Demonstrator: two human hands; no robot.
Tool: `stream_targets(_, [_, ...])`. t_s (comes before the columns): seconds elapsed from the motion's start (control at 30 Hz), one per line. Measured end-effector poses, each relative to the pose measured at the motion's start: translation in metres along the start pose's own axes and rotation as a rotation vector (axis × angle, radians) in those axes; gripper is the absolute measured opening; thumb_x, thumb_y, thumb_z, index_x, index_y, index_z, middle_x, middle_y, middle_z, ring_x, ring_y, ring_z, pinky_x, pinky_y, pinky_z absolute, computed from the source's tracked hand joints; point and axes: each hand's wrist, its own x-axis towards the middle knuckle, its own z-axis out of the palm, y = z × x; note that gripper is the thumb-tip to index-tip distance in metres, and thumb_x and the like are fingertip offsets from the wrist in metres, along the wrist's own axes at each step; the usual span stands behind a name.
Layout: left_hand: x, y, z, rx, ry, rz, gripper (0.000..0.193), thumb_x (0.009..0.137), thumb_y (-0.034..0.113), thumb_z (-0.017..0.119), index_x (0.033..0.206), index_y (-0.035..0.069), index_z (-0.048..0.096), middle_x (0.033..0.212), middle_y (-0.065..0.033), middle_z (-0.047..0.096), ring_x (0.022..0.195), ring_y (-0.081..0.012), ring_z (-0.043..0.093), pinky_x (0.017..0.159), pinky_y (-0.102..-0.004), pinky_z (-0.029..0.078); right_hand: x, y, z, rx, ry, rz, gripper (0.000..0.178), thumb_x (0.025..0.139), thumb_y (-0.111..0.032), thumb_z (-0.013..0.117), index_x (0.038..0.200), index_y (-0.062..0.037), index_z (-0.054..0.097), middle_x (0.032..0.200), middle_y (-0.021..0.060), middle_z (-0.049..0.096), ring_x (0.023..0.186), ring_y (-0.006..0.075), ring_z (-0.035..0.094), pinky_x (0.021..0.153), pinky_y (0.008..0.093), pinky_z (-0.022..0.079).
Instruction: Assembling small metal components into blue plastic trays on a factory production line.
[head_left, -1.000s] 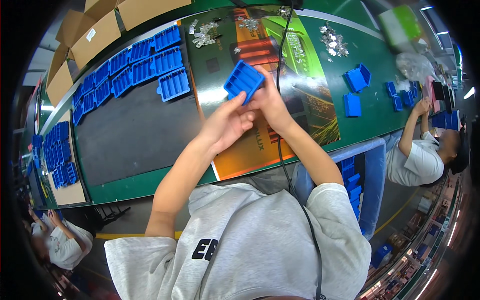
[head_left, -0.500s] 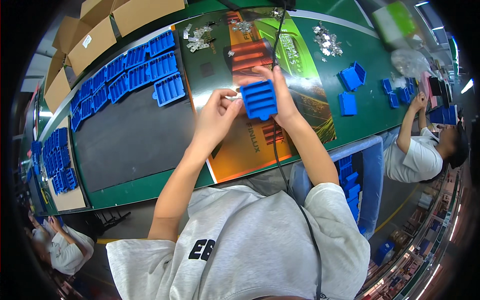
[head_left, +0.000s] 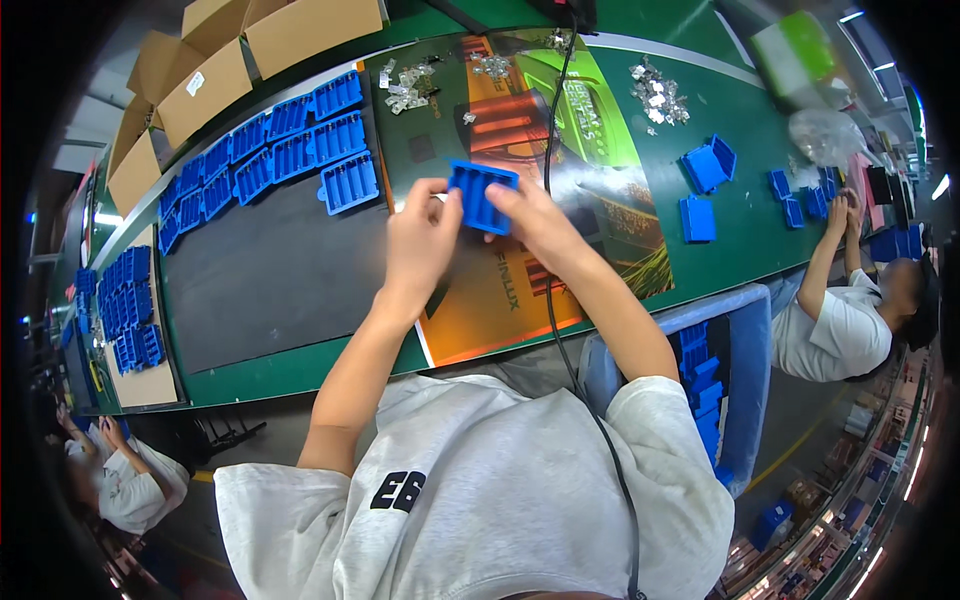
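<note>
We hold one blue tray (head_left: 483, 192) above a printed sheet (head_left: 450, 305), its long compartments facing up toward us. Our left hand (head_left: 425, 235) pinches the tray's left edge between thumb and fingers; our right hand (head_left: 535, 225) grips its right side, thumb over the compartments. The sheet bears large dark lettering low down and more lettering on its bright green part. A black cable (head_left: 556, 110) runs down across it. We count four heaps of small metal parts (head_left: 655, 92): three on the sheet's upper part, one to its right on the green table (head_left: 750, 215). Right of the sheet lie three blue pieces (head_left: 698, 218), two of them together. On the black mat (head_left: 270, 260), blue trays (head_left: 348, 183) stand in two rows plus one nearer us; the far ones crowd too closely to count. Behind them, a cardboard box (head_left: 210, 105) carries one white label (head_left: 195, 84), too small to read. Black characters (head_left: 398, 491) mark our grey shirt (head_left: 530, 480).
</note>
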Motion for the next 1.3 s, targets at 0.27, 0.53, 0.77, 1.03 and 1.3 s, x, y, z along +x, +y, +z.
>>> stream_targets(0.27, [0.100,0.021,-0.042,0.194,-0.040,0.425,0.015,0.091,0.010,0.056,0.099,0.001,0.063,0.081,-0.0122,0.065,0.070,-0.0149,0.062,0.063,-0.0276,0.049,0.002,-0.023,-0.009,0.218,0.165,-0.101,0.039,0.093,-0.022,0.053,0.121,0.0036,0.048,0.113,0.0150,0.061,0.096,0.0266,0.064,0.078,0.0386,0.054])
stream_targets(0.53, [0.267,-0.008,-0.019,0.900,-0.381,0.935,0.017,0.082,0.010,0.056,0.097,0.009,0.064,0.098,-0.0105,0.059,0.096,-0.0309,0.057,0.082,-0.0396,0.049,0.013,-0.015,-0.028,0.367,0.165,-0.096,0.041,0.095,-0.036,0.049,0.112,0.0009,0.051,0.095,0.0144,0.062,0.085,0.0259,0.065,0.063,0.0346,0.053])
stream_targets(0.77, [0.279,0.026,0.071,0.622,-0.328,0.945,0.018,0.083,0.013,0.053,0.094,0.005,0.064,0.094,-0.0140,0.063,0.091,-0.0329,0.061,0.080,-0.0409,0.049,0.019,-0.018,-0.045,0.462,0.234,-0.161,0.058,0.097,-0.052,0.032,0.111,0.0003,0.053,0.094,0.0137,0.064,0.080,0.0253,0.066,0.062,0.0335,0.054])
stream_targets(1.03, [0.324,0.020,0.148,0.690,-0.455,0.837,0.019,0.079,0.012,0.058,0.095,0.004,0.065,0.093,-0.0174,0.063,0.090,-0.0351,0.061,0.081,-0.0421,0.049,0.025,-0.021,-0.049,0.551,0.294,-0.149,0.058,0.095,-0.055,0.036,0.107,-0.0017,0.055,0.086,0.0121,0.064,0.070,0.0228,0.067,0.051,0.0309,0.054])
stream_targets(1.3, [0.316,0.005,0.136,0.587,-0.400,0.787,0.014,0.079,0.012,0.062,0.085,0.000,0.064,0.085,-0.0195,0.062,0.084,-0.0362,0.060,0.076,-0.0427,0.048,0.017,-0.027,-0.037,0.512,0.256,-0.135,0.053,0.095,-0.055,0.035,0.105,-0.0064,0.055,0.083,0.0082,0.066,0.066,0.0184,0.066,0.048,0.0274,0.051])
